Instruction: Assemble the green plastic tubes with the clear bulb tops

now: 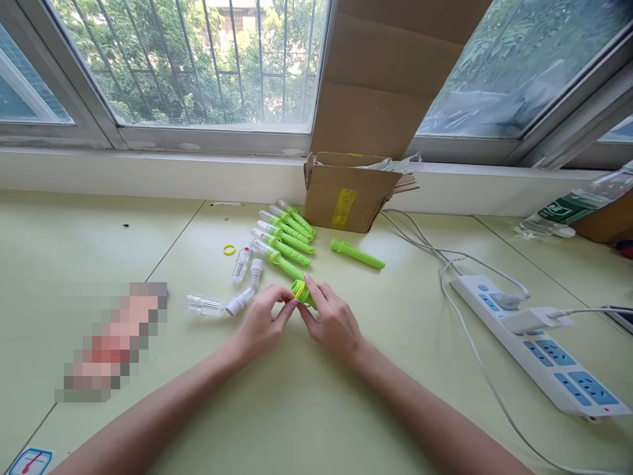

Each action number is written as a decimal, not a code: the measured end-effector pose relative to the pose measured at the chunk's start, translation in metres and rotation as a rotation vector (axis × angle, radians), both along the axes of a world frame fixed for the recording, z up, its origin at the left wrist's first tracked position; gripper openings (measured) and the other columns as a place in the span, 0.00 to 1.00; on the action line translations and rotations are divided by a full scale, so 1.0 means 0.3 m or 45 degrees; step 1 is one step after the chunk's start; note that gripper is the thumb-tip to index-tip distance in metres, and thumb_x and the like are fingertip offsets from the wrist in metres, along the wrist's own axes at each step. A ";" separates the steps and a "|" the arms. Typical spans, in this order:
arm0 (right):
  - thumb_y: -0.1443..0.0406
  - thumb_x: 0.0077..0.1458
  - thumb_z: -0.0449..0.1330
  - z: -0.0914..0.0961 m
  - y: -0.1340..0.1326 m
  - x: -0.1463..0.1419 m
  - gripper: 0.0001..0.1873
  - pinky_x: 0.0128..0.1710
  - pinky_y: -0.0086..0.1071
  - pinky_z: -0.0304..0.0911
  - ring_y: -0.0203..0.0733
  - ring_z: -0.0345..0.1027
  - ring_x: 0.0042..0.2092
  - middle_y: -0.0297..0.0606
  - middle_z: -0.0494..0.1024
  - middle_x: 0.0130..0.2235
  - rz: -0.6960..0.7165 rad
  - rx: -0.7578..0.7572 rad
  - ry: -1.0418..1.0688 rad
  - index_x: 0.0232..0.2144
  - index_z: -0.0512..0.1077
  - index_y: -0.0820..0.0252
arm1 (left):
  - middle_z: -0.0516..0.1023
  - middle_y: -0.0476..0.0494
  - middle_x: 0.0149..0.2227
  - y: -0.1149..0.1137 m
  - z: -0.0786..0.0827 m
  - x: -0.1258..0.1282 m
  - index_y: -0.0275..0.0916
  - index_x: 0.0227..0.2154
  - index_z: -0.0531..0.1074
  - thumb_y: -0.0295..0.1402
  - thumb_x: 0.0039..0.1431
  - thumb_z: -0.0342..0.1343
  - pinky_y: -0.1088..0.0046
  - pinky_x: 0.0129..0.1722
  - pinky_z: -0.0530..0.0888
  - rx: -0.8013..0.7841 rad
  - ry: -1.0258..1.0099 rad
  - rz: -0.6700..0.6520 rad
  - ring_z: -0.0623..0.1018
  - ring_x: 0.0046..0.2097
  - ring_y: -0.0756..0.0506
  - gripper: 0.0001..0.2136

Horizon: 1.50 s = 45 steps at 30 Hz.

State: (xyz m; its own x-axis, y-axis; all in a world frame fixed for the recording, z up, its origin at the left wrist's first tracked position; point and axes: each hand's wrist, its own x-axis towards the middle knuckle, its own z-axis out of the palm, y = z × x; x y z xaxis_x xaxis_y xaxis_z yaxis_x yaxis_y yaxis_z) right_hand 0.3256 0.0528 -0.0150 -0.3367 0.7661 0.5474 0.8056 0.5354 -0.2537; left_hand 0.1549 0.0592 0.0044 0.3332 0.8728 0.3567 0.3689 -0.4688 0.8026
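Note:
My right hand [333, 321] grips a green plastic handle [299, 287], its open ribbed end turned up to the left. Around that end sits a yellow ring [299, 291], and my left hand [270, 318] pinches at its edge, thumb and finger together. My fingers hide most of the handle. Just beyond, several green handles with clear tubes [281, 258] lie side by side. A loose yellow ring [229, 249] rests left of them. Near my left hand are clear bottle-shaped pieces [205, 305] and small white-capped parts [240, 301].
A bare green handle [357, 254] lies at the right, before an open cardboard box [349, 194]. Further right are a power strip [541, 349] with cables and a plastic bottle [576, 203]. A pixelated patch [116, 340] covers something on the left of the table.

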 end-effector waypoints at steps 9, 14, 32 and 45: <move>0.59 0.59 0.53 0.006 0.020 0.052 0.21 0.36 0.35 0.67 0.45 0.72 0.38 0.44 0.78 0.40 -0.046 -0.196 -0.046 0.52 0.67 0.62 | 0.72 0.47 0.31 0.041 -0.035 -0.042 0.39 0.32 0.68 0.32 0.60 0.51 0.71 0.36 0.69 0.189 -0.012 0.210 0.72 0.35 0.48 0.03; 0.62 0.61 0.50 -0.022 0.020 0.039 0.19 0.38 0.36 0.68 0.44 0.73 0.40 0.46 0.78 0.42 0.098 -0.142 0.125 0.53 0.64 0.63 | 0.72 0.47 0.31 0.046 -0.022 -0.045 0.39 0.33 0.68 0.30 0.59 0.51 0.71 0.37 0.69 0.263 -0.029 0.261 0.72 0.36 0.48 0.02; 0.60 0.59 0.53 0.044 -0.036 -0.020 0.15 0.25 0.27 0.54 0.32 0.54 0.26 0.31 0.65 0.25 0.167 -0.565 0.895 0.41 0.73 0.63 | 0.76 0.46 0.32 0.052 -0.005 -0.011 0.37 0.30 0.68 0.40 0.57 0.56 0.69 0.43 0.72 -0.397 -0.776 -0.031 0.76 0.38 0.47 0.10; 0.60 0.59 0.53 0.049 -0.049 0.000 0.15 0.19 0.27 0.48 0.30 0.46 0.21 0.28 0.58 0.20 0.245 -0.494 0.829 0.43 0.73 0.62 | 0.80 0.46 0.34 0.039 0.000 -0.021 0.39 0.34 0.68 0.42 0.56 0.56 0.66 0.44 0.72 -0.499 -0.708 -0.123 0.79 0.40 0.43 0.11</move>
